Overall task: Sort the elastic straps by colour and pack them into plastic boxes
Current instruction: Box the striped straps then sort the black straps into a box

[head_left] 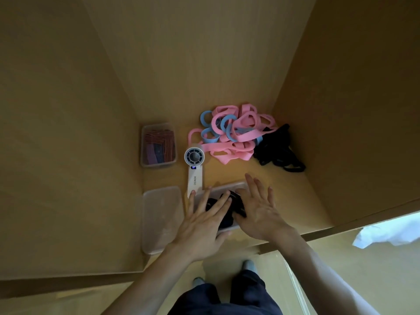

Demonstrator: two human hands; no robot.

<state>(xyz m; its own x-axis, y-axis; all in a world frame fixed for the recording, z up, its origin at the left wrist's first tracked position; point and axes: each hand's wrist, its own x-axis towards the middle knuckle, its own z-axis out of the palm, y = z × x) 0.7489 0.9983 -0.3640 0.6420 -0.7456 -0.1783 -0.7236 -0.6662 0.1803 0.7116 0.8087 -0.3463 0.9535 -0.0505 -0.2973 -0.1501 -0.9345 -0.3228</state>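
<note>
**Packing in progress**

Head view: left hand (202, 219) and right hand (261, 212), fingers spread flat, are seemingly pressing black straps (227, 218) into the plastic box (229, 185) beneath them. Loose black pile (277, 148) is lying beyond, nearer the right hand.

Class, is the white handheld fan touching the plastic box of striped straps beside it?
Apart. The head view shows a strip of bare wooden surface between the fan and the plastic box of striped straps.
</note>
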